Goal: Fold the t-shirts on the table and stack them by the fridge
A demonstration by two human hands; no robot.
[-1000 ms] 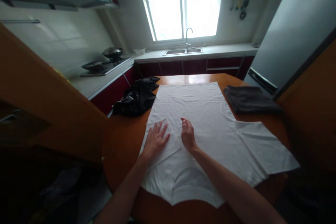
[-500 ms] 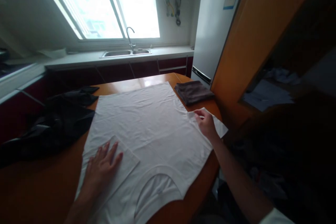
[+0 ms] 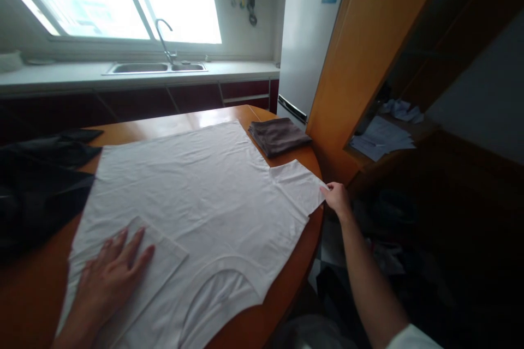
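A white T-shirt [image 3: 192, 191] lies spread on the wooden table, its round neckline toward me. Its left sleeve is folded inward onto the body, and my left hand [image 3: 112, 270] rests flat on that fold with fingers spread. Out at the right edge of the table, my right hand [image 3: 336, 196] pinches the hem of the other sleeve [image 3: 297, 182], which extends outward from the shirt's side. Small wrinkles run across the shirt's body.
A folded dark brown cloth [image 3: 280, 136] lies on the table [image 3: 213, 115] beyond the right sleeve. Dark garments [image 3: 45, 180] lie at the left. Behind are a sink [image 3: 141, 68], a counter and a fridge [image 3: 305, 32]. Papers [image 3: 380, 136] sit on a shelf at right.
My right hand has moved outward from near the sleeve's base to its hem, now gripped. The sleeve lies flatter. My left hand stays on the fold; the view has turned right.
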